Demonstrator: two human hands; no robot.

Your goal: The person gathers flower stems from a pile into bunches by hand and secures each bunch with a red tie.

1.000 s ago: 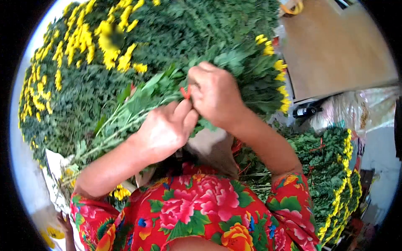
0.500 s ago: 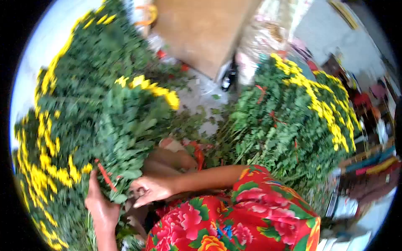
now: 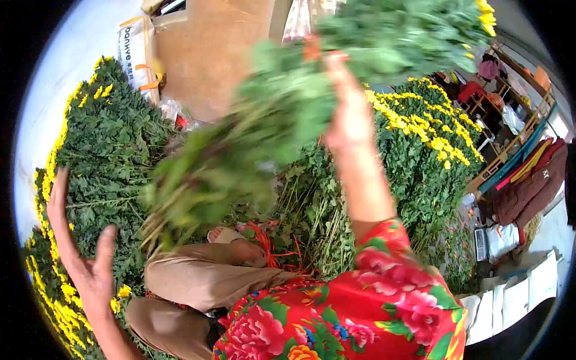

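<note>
My right hand point(image 3: 349, 114) is lifted high and closed around a bunch of yellow chrysanthemums point(image 3: 258, 129), blurred by motion. Its leafy flower end points to the upper right, and the bare stem ends hang toward my knees. A red tie point(image 3: 311, 49) shows on the bunch beside my fingers. On the left, my left hand point(image 3: 90, 270) holds nothing, with thumb and fingers spread. It is in front of a large pile of yellow chrysanthemums point(image 3: 114, 138).
At the right stands a stack of chrysanthemum bunches point(image 3: 420, 156), partly behind my right arm. Red ties point(image 3: 273, 246) lie by my sandalled foot point(image 3: 243, 249). A brown board point(image 3: 198, 66) and a white printed bag point(image 3: 137, 57) are at the back. Clothes point(image 3: 531, 180) hang at the far right.
The bunch has gone from my lap on the left up to the right, in my right hand. My left hand has come off it and moved left, opening. The view has shifted.
</note>
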